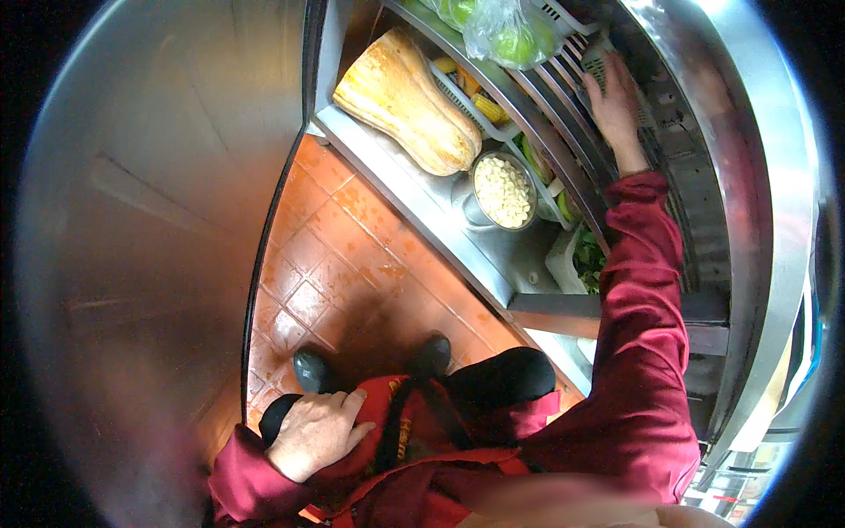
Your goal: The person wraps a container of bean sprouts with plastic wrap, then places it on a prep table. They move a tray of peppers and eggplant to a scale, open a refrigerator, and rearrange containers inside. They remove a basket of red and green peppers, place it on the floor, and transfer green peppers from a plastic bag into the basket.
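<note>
My right hand (614,109) reaches into an open steel refrigerator cabinet at the upper right. Its fingers are at a dim, perforated plastic basket (595,65) on the slatted upper shelf (561,89); shadow hides whether they grip it. Beside that hand, a clear plastic bag (511,33) with round green produce sits on the shelf. Resting on my thigh, my left hand (317,432) holds nothing, thumb apart from the fingers. On the cabinet's lower level lie a large tan squash (406,99) and a steel container of peeled garlic cloves (505,190).
The open steel door (158,231) stands along my left. Behind the squash is a white basket (455,92) with corn (490,109). Leafy greens (587,257) fill a pale container (564,261). A steel crossbar (561,307) divides the cabinet. Wet-looking orange tiles (370,264) cover the floor.
</note>
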Available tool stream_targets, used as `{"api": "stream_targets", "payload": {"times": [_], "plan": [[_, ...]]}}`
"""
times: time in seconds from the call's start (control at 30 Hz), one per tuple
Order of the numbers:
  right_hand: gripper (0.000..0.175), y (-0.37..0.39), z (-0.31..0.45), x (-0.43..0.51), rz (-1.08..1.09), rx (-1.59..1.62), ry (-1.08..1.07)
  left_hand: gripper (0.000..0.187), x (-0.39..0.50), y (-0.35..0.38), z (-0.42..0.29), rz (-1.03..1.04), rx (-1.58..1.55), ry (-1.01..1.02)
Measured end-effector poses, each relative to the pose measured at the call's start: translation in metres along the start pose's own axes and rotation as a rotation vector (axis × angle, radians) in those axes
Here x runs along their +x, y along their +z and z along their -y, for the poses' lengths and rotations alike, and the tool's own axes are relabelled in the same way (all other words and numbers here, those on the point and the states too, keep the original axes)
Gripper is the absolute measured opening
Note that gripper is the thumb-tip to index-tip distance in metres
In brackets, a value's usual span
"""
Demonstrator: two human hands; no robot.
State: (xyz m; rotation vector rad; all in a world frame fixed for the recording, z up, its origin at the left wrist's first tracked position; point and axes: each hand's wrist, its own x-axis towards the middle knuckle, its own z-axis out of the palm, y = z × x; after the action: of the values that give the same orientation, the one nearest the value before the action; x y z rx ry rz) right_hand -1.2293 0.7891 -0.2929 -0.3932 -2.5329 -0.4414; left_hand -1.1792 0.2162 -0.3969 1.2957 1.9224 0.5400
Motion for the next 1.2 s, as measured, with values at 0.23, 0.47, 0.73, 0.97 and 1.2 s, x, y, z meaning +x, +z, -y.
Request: {"api": "stream_targets", "payload": {"times": [0.23,0.47,0.73,0.97,1.2], "plan": [[0.041,0.026,0.037,0.051,-0.080,0.093,-0.073,0.043,0.006,-0.004,0.004,-0.060,-0.057,-0.007],[0.049,-0.001,0.064,0.051,0.150,-0.325,0.095,0.043,0.012,-0.008,0.010,-0.084,-0.095,0.036],[0.060,-0.008,0.087,0.050,0.116,-0.039,0.108,0.038,0.011,-0.006,0.009,-0.114,-0.112,0.046],[0.050,-0.055,0.220,-0.075,0.077,0.323,-0.495,0.040,0.011,-0.005,0.005,-0.070,-0.187,0.018],[0.048,-0.073,0.243,-0.116,0.236,0.418,-0.555,0.036,-0.010,0.014,-0.009,-0.211,-0.196,0.051]]}}
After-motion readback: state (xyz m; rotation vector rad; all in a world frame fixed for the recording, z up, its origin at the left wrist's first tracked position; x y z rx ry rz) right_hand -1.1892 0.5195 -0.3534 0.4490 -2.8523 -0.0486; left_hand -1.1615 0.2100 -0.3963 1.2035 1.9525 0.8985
